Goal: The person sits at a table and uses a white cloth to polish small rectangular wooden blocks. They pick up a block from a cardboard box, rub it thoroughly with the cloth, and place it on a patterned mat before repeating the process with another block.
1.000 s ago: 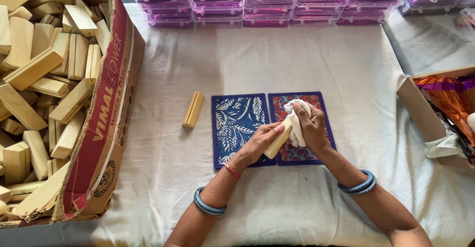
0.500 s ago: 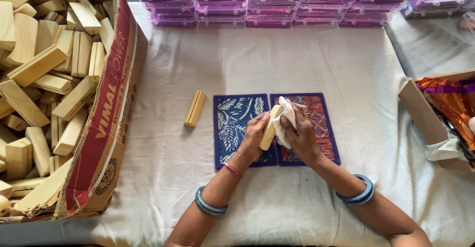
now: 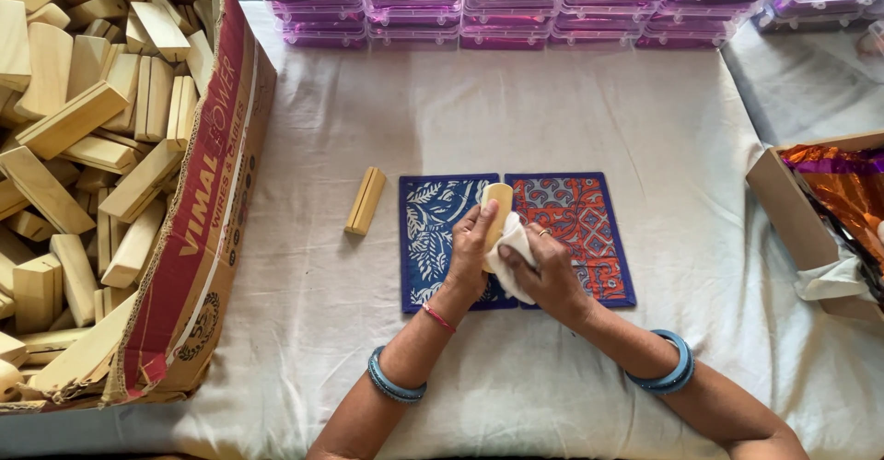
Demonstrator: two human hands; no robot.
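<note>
Left hand (image 3: 472,244) closed around a pale wooden block (image 3: 498,209), held upright over the two patterned mats (image 3: 580,230) mid-desk. Right hand (image 3: 551,271) clasps a white cloth (image 3: 511,250) against the block's side. Wiping judged best with firm left grip, cloth folded round each face, block turned between strokes. Second block (image 3: 366,200) lies just left of the mats; carton of blocks (image 3: 198,239) at the left edge; purple cases (image 3: 516,4) line the far edge.

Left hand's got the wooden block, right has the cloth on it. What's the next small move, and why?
Probably draw the white cloth in the right hand up along the wooden block. The left hand holds the block upright over the blue mat, and its rounded top shows bare while the cloth covers only the lower part.
</note>
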